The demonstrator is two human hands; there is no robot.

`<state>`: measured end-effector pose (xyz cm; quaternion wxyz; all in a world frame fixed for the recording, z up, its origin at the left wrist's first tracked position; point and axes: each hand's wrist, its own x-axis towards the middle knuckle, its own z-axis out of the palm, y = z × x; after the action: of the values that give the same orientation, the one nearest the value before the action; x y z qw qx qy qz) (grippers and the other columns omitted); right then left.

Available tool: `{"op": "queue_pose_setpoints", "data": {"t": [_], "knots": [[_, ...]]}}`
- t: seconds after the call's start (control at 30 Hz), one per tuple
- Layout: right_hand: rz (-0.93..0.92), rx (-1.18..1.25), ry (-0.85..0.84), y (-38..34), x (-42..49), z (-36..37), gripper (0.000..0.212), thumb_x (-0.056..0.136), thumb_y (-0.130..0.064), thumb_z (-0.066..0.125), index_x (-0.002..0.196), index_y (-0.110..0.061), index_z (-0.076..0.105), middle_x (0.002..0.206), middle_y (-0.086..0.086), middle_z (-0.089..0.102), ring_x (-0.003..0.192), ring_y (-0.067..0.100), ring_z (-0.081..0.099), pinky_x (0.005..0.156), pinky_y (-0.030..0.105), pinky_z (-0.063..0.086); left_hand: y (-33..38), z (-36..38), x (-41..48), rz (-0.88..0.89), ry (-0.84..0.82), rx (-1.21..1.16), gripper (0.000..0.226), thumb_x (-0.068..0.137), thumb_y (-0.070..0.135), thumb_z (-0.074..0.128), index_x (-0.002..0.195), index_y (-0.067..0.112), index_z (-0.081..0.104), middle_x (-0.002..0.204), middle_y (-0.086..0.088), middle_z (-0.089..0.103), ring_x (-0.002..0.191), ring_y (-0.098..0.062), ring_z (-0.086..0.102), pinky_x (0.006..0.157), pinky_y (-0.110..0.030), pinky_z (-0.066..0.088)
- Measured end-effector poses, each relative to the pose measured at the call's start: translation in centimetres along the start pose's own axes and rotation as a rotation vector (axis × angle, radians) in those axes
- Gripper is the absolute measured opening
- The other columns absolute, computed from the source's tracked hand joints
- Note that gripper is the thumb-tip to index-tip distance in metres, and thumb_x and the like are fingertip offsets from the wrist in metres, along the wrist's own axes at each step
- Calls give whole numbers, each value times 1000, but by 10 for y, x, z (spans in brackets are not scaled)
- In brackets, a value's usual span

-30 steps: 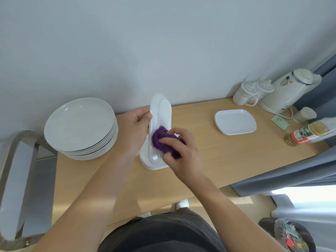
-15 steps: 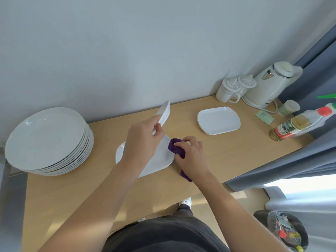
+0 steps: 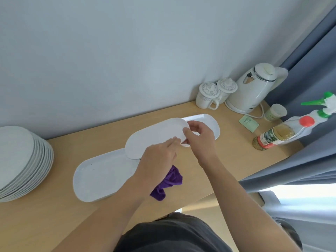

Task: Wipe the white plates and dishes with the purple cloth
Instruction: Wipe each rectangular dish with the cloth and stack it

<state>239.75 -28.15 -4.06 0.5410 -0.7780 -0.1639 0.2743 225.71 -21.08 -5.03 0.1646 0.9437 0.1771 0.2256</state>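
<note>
Between wipes, I'd say: the right hand (image 3: 200,140) pinches the rim of an oval dish (image 3: 154,135) held just above the long dish (image 3: 101,177) lying flat. The left hand (image 3: 158,160) rests on the oval dish too, but I can't make out its grip. The purple cloth (image 3: 170,180) sits beside the long dish and wants picking up next.

White kettle (image 3: 254,91), lidded mugs (image 3: 208,95), bottle (image 3: 272,136), paper cup (image 3: 275,112)

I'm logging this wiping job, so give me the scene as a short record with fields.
Held dish: oval white dish, raised over the table
Right hand: pinches its far end
Left hand: at its near edge, grip unclear
Purple cloth: bunched below the left hand, off the dish
On table: larger oval dish, stack of round plates, rectangular dish
</note>
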Motion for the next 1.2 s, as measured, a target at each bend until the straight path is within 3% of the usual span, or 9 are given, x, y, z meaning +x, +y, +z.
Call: {"op": "queue_pose_setpoints", "data": {"t": [0.07,0.17,0.3,0.4,0.57,0.77,0.97,1.07,1.2], "knots": [[-20,-15,23,9,14,-15,29,89,-14,63,118,-16,68,111,-8,69,104,11,67,84,41,60,8,10,9,-100,-56,-155,30,90,16,55,114,14,73,120,-1,71,87,-22,74,72,-37,61],[-23,-33,80,18,34,-41,26,90,-12,60,108,-28,69,106,-17,69,109,6,63,92,47,57,5,16,21,-439,-53,-381,23,95,27,63,117,27,70,137,15,58,115,-7,60,97,-22,44],[9,-34,150,27,60,-79,26,92,-11,59,112,-25,68,107,-16,68,110,11,64,96,49,54,-10,20,34,-818,141,-382,35,92,29,66,126,23,61,133,13,51,110,-10,57,98,-31,47],[16,5,164,32,74,-99,26,95,-8,58,108,-29,67,104,-18,67,109,12,63,97,42,53,-16,33,45,-1017,8,-479,30,91,34,66,118,20,67,109,7,66,99,-14,64,94,-35,51],[18,1,156,45,95,-116,27,95,-7,57,106,-29,66,103,-18,67,105,6,61,88,29,50,-8,63,67,-1019,-38,-570,15,93,16,65,83,23,74,77,5,75,71,-9,72,74,-25,55],[42,-172,138,64,123,-127,32,91,-1,53,110,-22,69,98,-20,66,89,-5,59,66,4,42,-9,89,86,-1040,-29,-553,11,92,11,65,94,12,76,80,8,73,66,-5,71,61,-10,51],[118,-311,125,91,149,-121,32,94,-8,58,122,-21,67,117,-3,61,88,3,59,65,17,43,-13,109,89,-1039,-66,-446,20,91,10,64,74,14,72,75,-6,72,70,-25,71,76,-47,59],[102,-352,112,98,154,-115,31,93,-7,59,120,-20,69,116,-1,60,93,14,61,79,26,49,-18,117,87,-1040,-95,-361,23,92,13,61,70,9,69,71,-11,71,73,-31,69,73,-46,58],[75,-367,90,102,158,-109,31,94,-7,58,120,-19,68,115,-1,59,93,13,59,82,25,47,-21,118,88,-998,-89,-240,18,93,14,60,90,11,77,77,0,73,75,-18,66,74,-36,55]]}}
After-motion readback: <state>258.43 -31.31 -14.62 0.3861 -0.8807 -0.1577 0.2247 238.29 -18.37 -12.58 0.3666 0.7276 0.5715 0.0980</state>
